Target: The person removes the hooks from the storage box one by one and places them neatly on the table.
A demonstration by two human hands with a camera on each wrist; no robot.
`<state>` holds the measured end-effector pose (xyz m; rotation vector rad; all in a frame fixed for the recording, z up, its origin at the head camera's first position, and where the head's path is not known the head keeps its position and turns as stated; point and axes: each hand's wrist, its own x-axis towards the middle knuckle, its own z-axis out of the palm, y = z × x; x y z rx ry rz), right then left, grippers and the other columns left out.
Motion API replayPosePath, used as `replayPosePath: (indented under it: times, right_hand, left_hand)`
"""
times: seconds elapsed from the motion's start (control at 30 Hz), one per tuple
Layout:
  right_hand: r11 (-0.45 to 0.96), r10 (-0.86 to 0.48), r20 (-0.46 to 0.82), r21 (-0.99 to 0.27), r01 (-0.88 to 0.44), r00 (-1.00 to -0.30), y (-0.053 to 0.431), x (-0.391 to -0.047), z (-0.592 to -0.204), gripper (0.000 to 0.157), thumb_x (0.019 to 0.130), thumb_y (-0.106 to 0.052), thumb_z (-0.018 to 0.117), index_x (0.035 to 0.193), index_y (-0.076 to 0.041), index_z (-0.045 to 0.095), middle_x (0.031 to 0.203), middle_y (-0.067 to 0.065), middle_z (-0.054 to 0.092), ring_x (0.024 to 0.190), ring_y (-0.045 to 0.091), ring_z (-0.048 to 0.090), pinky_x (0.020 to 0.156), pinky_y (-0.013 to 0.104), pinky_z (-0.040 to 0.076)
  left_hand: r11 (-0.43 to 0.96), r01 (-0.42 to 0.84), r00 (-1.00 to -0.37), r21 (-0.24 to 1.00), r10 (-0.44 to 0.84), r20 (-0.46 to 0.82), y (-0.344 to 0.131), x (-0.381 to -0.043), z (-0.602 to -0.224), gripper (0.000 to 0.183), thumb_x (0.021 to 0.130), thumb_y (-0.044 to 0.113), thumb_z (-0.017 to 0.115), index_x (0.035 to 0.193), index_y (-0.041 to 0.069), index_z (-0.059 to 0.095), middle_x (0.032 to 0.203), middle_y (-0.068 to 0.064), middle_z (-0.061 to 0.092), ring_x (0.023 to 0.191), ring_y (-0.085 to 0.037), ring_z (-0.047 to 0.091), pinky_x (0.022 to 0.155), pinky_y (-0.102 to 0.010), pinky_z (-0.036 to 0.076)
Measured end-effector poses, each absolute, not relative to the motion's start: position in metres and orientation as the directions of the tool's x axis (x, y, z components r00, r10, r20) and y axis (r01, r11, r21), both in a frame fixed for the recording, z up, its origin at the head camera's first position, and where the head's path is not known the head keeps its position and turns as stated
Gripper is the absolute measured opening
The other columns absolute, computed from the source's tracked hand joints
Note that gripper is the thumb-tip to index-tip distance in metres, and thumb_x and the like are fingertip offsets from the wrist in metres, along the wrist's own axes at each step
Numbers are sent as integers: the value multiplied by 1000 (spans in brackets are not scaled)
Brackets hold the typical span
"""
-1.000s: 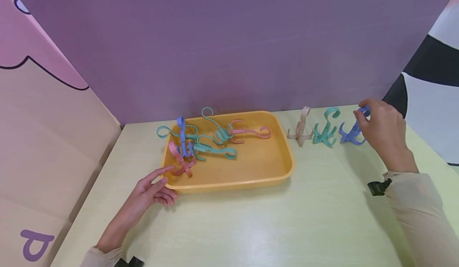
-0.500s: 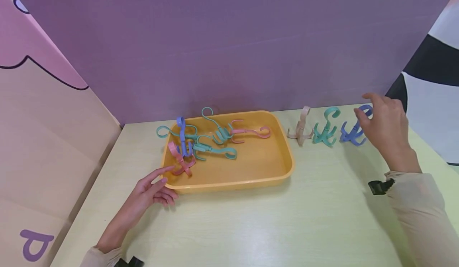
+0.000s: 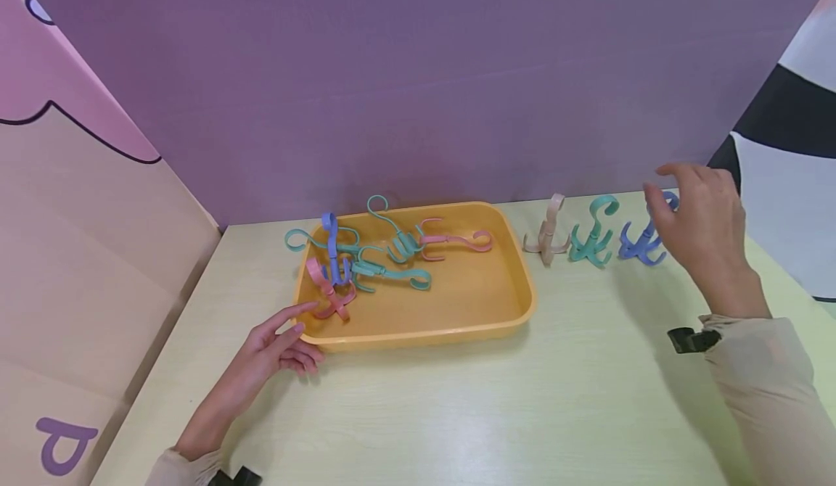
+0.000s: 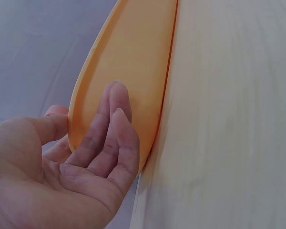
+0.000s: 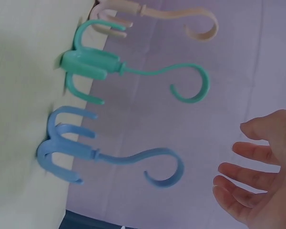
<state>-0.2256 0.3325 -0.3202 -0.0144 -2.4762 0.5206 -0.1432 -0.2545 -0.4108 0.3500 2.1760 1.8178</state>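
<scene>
Since the curly blue plastic hook, curly teal plastic hook and curly beige plastic hook stand lined up on the pale surface, I'd say three done, six left in the rectangular yellow plastic tray. Right hand: fingers parted, holding nothing; left hand: fingers loosely against the rim.

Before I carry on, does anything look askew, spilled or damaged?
One thing: a green hook juts out past the left side of the tray instead of lying within it. Outside, the beige hook, standing green hook and standing blue hook look upright. I see no spill or damage.
</scene>
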Motion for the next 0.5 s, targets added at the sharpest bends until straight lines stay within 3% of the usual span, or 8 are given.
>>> replayPosePath:
  times: [0.3,0.5]
  right_hand:
    - [921,56,658,-324,-215,-751,308,-220,-317,34,101,-21,57,119,7,63,123,32,60,118,50,47,95,66,38]
    - [904,-101,723,-219,-366,-683,267,-217,-324,23,96,-14,65,108,6,66,111,25,65,110,45,53,90,60,44]
  left_hand:
    - [181,1,-928,983,366,-67,-254,-144,-412,49,108,31,45,151,8,37,95,-21,73,81,-33,72,75,-39,59]
    - [181,8,-930,983,362,-60,-255,-144,-413,50,108,31,46,151,8,38,95,-21,73,82,-33,72,76,-40,59]
